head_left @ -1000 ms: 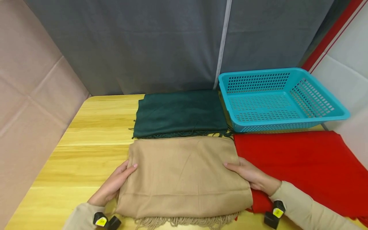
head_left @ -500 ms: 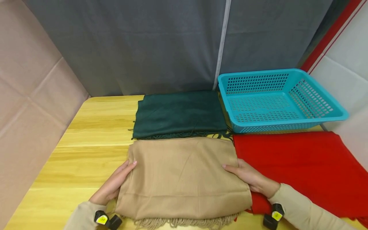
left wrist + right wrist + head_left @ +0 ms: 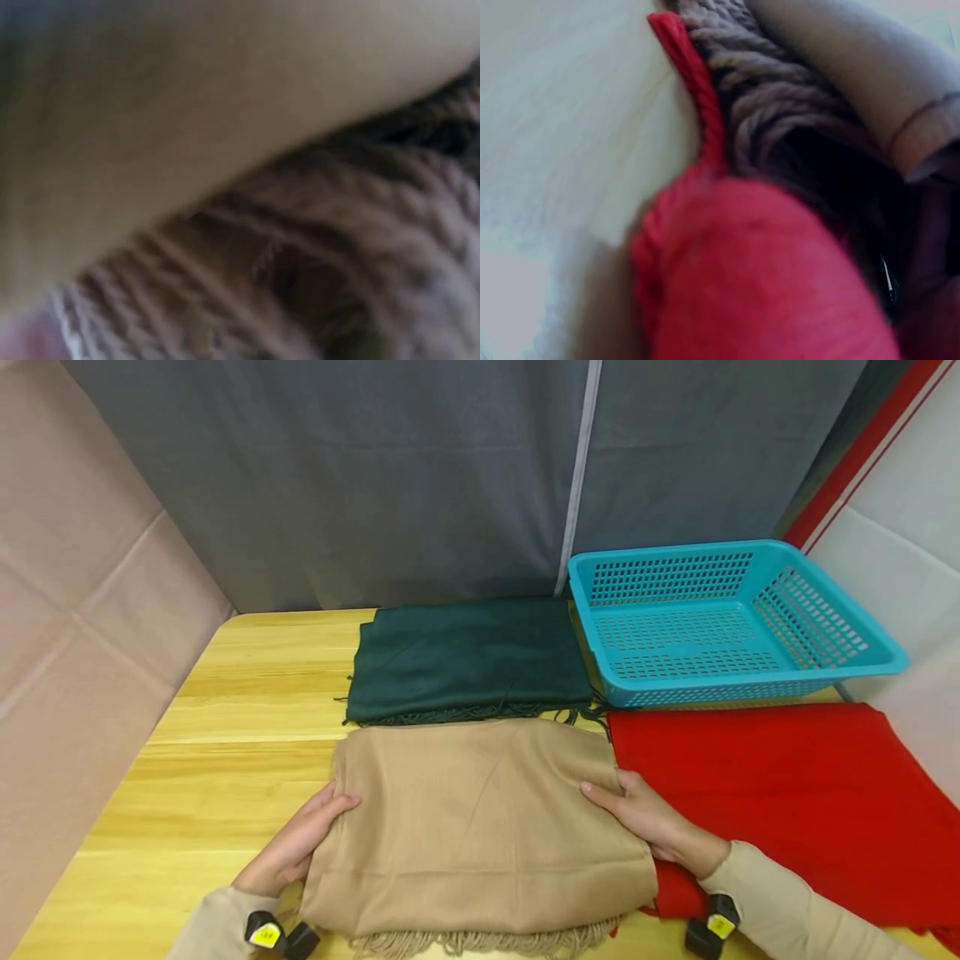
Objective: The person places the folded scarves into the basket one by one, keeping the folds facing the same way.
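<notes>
A folded tan scarf (image 3: 480, 827) lies in front of me in the head view, its fringe (image 3: 465, 940) hanging along the near edge. My left hand (image 3: 300, 842) grips its left side, thumb on top and the other fingers out of sight beneath. On the opposite side my right hand (image 3: 658, 820) holds the scarf in the same way, its thumb over the top layer. Twisted tan tassels (image 3: 367, 210) fill much of the left wrist view, under blurred tan cloth. A rolled fold of a red scarf (image 3: 757, 277) shows close up in the right wrist view.
Behind the tan scarf is a folded dark green scarf (image 3: 468, 660) with fringe. The red scarf spreads on the right, partly under my right forearm. A blue perforated basket (image 3: 731, 681) stands at the back right. A grey curtain (image 3: 337, 485) closes off the wooden table's (image 3: 195, 760) back.
Both hands keep their hold on the tan scarf. The left thumb dips slightly, and soft creases appear in the cloth near both thumbs. The other scarves and the basket stay put.
</notes>
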Motion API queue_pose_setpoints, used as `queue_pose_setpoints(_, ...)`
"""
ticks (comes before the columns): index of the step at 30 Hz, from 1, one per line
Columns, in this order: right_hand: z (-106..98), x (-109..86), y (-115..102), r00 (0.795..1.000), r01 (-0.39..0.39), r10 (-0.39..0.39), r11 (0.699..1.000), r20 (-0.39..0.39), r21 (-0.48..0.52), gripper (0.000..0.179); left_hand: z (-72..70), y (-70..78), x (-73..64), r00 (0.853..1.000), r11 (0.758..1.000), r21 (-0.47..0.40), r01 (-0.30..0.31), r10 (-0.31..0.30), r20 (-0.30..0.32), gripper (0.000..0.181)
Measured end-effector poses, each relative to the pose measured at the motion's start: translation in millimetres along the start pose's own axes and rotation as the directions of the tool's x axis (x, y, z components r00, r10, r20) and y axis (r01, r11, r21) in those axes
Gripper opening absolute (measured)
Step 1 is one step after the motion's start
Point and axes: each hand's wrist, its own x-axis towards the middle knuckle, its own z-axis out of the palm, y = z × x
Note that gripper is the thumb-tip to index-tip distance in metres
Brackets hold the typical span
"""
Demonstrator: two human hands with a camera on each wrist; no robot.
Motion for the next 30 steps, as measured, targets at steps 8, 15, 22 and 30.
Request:
queue_pose_setpoints(8, 2.9, -2.5, -1.6, 0.999, 0.010, -0.011, 1.000, -0.051, -0.018, 0.049, 1.3, -1.3, -5.2, 1.000, 1.000, -0.008, -0.004, 0.005, 0.015, 0.069)
queue_pose_setpoints(15, 3.8, -4.1, -4.3, 0.997, 0.029, -0.031, 0.999, -0.068, -0.031, 0.049, 2.9, 1.7, -11.2, 0.999, 0.999, -0.010, -0.032, 0.032, 0.030, 0.071)
queue_pose_setpoints(22, 4.2, -7.9, -11.8, 0.995, 0.056, -0.062, 0.996, -0.083, -0.068, 0.045, 7.0, 6.0, -19.5, 0.998, 0.997, -0.064, -0.030, 0.033, 0.054, 0.075)
queue_pose_setpoints(30, 5.8, -17.1, -23.7, 0.982, 0.139, -0.156, 0.978, -0.108, -0.156, 0.039, 12.1, 13.0, -26.5, 0.992, 0.996, -0.027, -0.091, 0.093, 0.088, 0.073)
